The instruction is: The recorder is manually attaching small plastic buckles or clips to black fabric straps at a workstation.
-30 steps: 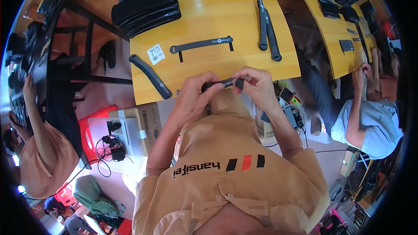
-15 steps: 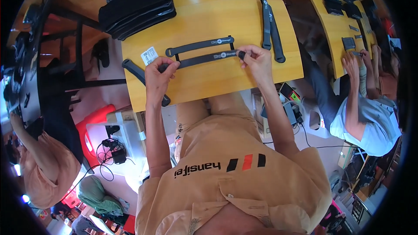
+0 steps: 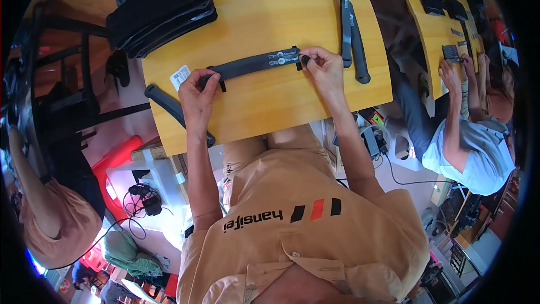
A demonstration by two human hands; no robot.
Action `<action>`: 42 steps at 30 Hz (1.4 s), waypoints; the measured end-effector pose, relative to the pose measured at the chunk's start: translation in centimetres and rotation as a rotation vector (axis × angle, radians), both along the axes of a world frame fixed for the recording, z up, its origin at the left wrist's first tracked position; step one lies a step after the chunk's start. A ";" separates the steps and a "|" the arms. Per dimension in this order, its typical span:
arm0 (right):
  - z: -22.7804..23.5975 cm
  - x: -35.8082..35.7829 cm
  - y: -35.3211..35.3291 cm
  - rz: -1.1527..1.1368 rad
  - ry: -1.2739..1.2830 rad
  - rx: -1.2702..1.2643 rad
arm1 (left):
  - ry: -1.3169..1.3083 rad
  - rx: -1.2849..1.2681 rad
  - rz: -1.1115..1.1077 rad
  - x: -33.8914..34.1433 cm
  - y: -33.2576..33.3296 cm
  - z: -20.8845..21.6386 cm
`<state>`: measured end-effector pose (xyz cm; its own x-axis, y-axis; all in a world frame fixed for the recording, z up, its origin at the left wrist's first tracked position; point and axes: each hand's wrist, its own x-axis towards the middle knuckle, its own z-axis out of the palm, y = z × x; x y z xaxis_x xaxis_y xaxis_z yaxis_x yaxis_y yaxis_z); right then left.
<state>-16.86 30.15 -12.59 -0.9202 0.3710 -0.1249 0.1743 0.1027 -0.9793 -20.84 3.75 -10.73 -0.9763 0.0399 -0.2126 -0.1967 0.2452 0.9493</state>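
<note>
At the far left of the counter [image 3: 253, 114] there is a tall pile of black folded pieces [image 3: 160, 17]. Nearer to the person lies one loose dark strap [image 3: 163, 103], placed at a slant, and just beside it a white label [image 3: 179, 76], which the left hand should not drag along.

The left hand [image 3: 197, 94] pinches the left end of the held strap [image 3: 247, 68] between thumb and fingers. This strap is stretched between the two hands, right beside a second strap [image 3: 281, 54] on its far side; whether the two overlap, I cannot tell. In my judgement, a gentle and equal pull is best, so that the strap is flat and its print lines up with the neighbour's print. The short black strips, left [image 3: 223, 86] and right [image 3: 299, 67], may serve as a guide for the ends.

The right hand [image 3: 324, 70] pinches the other end, near the right strip. Further right, two more straps [image 3: 359, 45] lie together, well away from its fingers.
</note>
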 end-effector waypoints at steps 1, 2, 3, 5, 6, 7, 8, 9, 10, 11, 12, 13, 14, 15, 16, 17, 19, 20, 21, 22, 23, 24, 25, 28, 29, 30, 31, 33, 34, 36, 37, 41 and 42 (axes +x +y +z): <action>-0.2 -0.1 -0.1 -0.016 -0.002 0.018 | -0.005 0.000 -0.001 0.0 0.1 0.0; -0.3 -0.1 -0.1 -0.032 -0.003 0.037 | 0.024 -0.079 0.031 -0.1 0.3 0.0; -0.4 -0.2 -0.2 -0.034 -0.007 0.038 | 0.053 -0.159 0.062 -0.1 0.4 0.0; -0.3 -0.1 -0.3 -0.047 0.001 0.008 | 0.043 -0.187 0.074 -0.2 0.5 0.0; -0.4 -0.1 -0.3 -0.050 -0.002 0.009 | 0.037 -0.216 0.088 -0.2 0.5 0.0; -0.5 -0.1 -0.4 -0.063 -0.005 0.020 | 0.035 -0.215 0.084 -0.1 0.6 0.0; -0.6 -0.1 -0.3 -0.075 -0.009 0.032 | 0.032 -0.238 0.081 -0.1 0.6 -0.1; -0.6 -0.1 -0.3 -0.078 -0.012 0.034 | 0.029 -0.260 0.078 -0.1 0.6 -0.1; -0.6 -0.1 -0.4 -0.081 -0.010 0.047 | 0.026 -0.259 0.075 0.0 0.6 -0.2; -0.6 -0.1 -0.3 -0.083 -0.007 0.061 | 0.030 -0.245 0.079 0.0 0.6 -0.3; -0.6 0.0 -0.3 -0.086 -0.010 0.062 | 0.034 -0.232 0.083 0.0 0.6 -0.4; -0.6 0.0 -0.3 -0.084 -0.017 0.074 | 0.031 -0.231 0.081 0.0 0.6 -0.4; -0.6 0.0 -0.3 -0.081 -0.025 0.086 | 0.027 -0.227 0.091 0.0 0.7 -0.3; -0.5 0.0 -0.3 -0.083 -0.027 0.087 | 0.024 -0.223 0.100 0.0 0.8 -0.2; -0.3 0.1 -0.3 -0.066 -0.037 0.108 | 0.021 -0.223 0.099 0.0 0.8 -0.1; -0.1 0.1 -0.3 -0.049 -0.047 0.128 | 0.015 -0.209 0.101 0.0 0.8 -0.1; -0.2 0.0 -0.5 -0.054 -0.027 0.105 | 0.006 -0.195 0.101 0.0 0.7 -0.3; -0.2 -0.1 -0.5 -0.058 -0.005 0.082 | 0.008 -0.192 0.110 -0.1 0.6 -0.6; -0.3 -0.2 -0.5 -0.059 -0.007 0.082 | 0.010 -0.190 0.118 -0.1 0.6 -0.8; -0.4 -0.3 -0.5 -0.078 0.006 0.073 | 0.007 -0.190 0.117 -0.1 0.6 -0.8; -0.4 -0.3 -0.5 -0.098 0.019 0.063 | 0.002 -0.173 0.124 -0.1 0.7 -0.7; -0.3 -0.3 -0.6 -0.098 0.016 0.063 | -0.003 -0.157 0.131 -0.1 0.7 -0.6; 0.0 -0.4 -0.6 -0.104 0.007 0.068 | -0.005 -0.157 0.130 -0.1 0.8 -0.6; 0.5 -0.5 -0.7 -0.111 -0.022 0.072 | 0.010 -0.186 0.133 -0.1 0.9 -0.4; 0.6 -0.5 -0.7 -0.112 -0.039 0.072 | 0.008 -0.188 0.137 -0.1 1.0 -0.4; 0.7 -0.5 -0.7 -0.113 -0.040 0.072 | 0.006 -0.189 0.140 -0.1 1.0 -0.4; 0.7 -0.5 -0.7 -0.120 -0.041 0.062 | 0.004 -0.190 0.140 -0.1 1.0 -0.4; 0.9 -0.6 -0.8 -0.128 -0.043 0.052 | -0.008 -0.210 0.144 -0.2 0.9 -0.6; 1.0 -0.6 -0.9 -0.131 -0.044 0.046 | -0.009 -0.210 0.143 -0.2 0.8 -0.7; 1.0 -0.6 -0.9 -0.134 -0.047 0.041 | 0.003 -0.201 0.147 -0.2 0.8 -0.8; 0.9 -0.6 -0.8 -0.132 -0.047 0.039 | 0.001 -0.200 0.145 -0.2 0.8 -0.8; 0.8 -0.6 -0.8 -0.135 -0.058 0.031 | -0.001 -0.204 0.146 -0.3 0.9 -0.8; 0.7 -0.6 -0.8 -0.138 -0.059 0.032 | -0.005 -0.188 0.148 -0.3 0.9 -0.9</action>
<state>-17.46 29.34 -11.88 -0.8517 0.4978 -0.1634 0.2462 0.1049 -0.9635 -21.09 4.64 -11.61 -0.9674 -0.1448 -0.2079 -0.2486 0.3857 0.8885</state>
